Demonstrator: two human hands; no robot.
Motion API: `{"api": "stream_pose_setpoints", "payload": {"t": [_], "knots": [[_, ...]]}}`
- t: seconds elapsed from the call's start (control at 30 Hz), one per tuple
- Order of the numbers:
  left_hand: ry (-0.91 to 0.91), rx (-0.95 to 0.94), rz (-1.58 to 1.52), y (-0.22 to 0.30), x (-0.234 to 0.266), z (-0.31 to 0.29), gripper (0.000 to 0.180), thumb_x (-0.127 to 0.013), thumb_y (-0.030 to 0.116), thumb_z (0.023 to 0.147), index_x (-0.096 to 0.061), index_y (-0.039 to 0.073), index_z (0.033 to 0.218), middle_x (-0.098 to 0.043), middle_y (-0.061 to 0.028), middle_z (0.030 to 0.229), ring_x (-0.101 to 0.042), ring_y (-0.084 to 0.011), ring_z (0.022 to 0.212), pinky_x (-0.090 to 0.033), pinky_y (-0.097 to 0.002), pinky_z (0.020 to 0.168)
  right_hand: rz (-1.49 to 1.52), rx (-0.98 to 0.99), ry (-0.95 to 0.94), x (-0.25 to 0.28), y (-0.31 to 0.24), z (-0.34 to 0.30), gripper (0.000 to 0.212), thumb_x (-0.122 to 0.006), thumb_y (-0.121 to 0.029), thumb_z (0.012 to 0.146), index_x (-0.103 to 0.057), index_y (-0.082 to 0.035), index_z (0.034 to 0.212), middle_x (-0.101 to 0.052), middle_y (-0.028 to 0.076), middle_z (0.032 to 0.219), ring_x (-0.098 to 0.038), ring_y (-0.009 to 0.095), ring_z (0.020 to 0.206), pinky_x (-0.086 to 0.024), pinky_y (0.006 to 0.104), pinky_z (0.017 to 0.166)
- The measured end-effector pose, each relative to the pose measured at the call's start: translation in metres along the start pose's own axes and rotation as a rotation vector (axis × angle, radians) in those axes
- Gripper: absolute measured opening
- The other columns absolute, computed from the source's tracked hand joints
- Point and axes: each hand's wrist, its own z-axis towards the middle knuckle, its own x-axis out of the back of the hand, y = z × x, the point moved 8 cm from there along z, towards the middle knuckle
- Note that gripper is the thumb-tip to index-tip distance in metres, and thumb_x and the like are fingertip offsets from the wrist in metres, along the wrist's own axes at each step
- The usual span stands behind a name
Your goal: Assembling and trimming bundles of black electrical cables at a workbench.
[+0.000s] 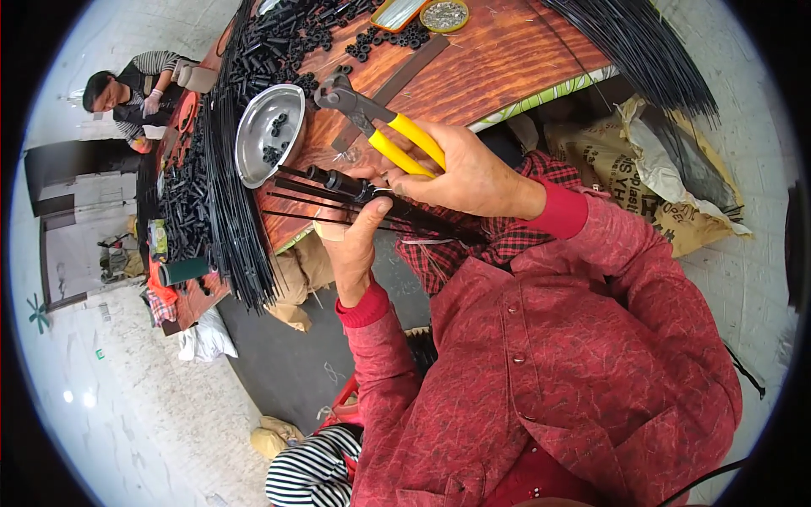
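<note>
My right hand (481, 173) is closed around the yellow handles of end-cutting pincers (384, 118), whose grey jaws point to the far left, over the table. Beneath them, my left hand (351, 245) grips several thin black rods with black tubular fittings (342, 183) near one end. A tan strip is wrapped on a finger of that hand. The rods run back toward my lap, where my sleeves and checked cloth partly hide them. The fingertips of both hands come close together at the fittings. Whether the right fingers also touch a fitting, I cannot tell.
A metal bowl (270, 135) with small black rings sits on the wood-patterned table (481, 63). Long black rods (232, 186) drape over its edge, beside heaps of black fittings (279, 51). A torn sack (608, 160) stands right. Another person (135, 97) works at the far left.
</note>
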Motion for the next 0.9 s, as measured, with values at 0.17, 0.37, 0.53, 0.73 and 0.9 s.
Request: {"api": "stream_pose_setpoints", "payload": {"t": [0.17,0.37,0.53,0.73,0.9], "knots": [[-0.016,-0.012,0.023,0.001,-0.002,0.0,0.044,-0.079,0.002,0.075,-0.062,-0.001,0.116,-0.067,-0.0059,0.097,-0.063,-0.0133,0.087,-0.05,-0.0257,0.082,-0.245,-0.017,-0.025,0.005,-0.005,0.005,0.044,-0.074,-0.01,0.084,-0.056,0.001,0.123,-0.066,0.005,0.098,-0.061,0.011,0.088,-0.051,0.0269,0.081],[-0.014,-0.002,-0.033,-0.004,0.001,0.001,0.043,-0.078,0.001,0.076,-0.062,-0.002,0.116,-0.067,-0.0058,0.096,-0.063,-0.0135,0.086,-0.05,-0.0256,0.082,-0.146,-0.019,-0.074,0.0,0.003,-0.005,0.044,-0.075,-0.014,0.083,-0.057,0.002,0.12,-0.065,0.007,0.095,-0.062,0.013,0.085,-0.05,0.0285,0.079],[-0.013,-0.006,0.009,-0.001,0.0,0.001,0.043,-0.078,0.002,0.076,-0.062,-0.002,0.116,-0.067,-0.0058,0.095,-0.063,-0.0134,0.086,-0.051,-0.0259,0.081,-0.245,0.048,0.004,0.004,-0.005,-0.003,0.045,-0.075,-0.014,0.084,-0.056,0.002,0.121,-0.066,0.008,0.095,-0.062,0.014,0.083,-0.05,0.0301,0.077],[-0.044,-0.011,0.042,0.004,-0.007,0.0,0.044,-0.079,0.002,0.075,-0.063,-0.003,0.116,-0.068,-0.0066,0.095,-0.064,-0.0141,0.086,-0.051,-0.0265,0.081,-0.199,0.014,0.026,0.006,0.008,0.0,0.046,-0.073,-0.013,0.085,-0.055,0.0,0.125,-0.064,0.005,0.094,-0.06,0.012,0.076,-0.05,0.0281,0.069],[-0.042,-0.018,0.001,-0.002,-0.004,0.002,0.044,-0.079,0.002,0.074,-0.063,-0.004,0.115,-0.068,-0.0083,0.099,-0.064,-0.0156,0.088,-0.051,-0.028,0.083,0.268,-0.273,-0.082,-0.011,0.022,-0.011,0.047,-0.067,-0.009,0.089,-0.05,-0.003,0.133,-0.063,0.0,0.097,-0.053,0.004,0.063,-0.044,0.0211,0.054]]}}
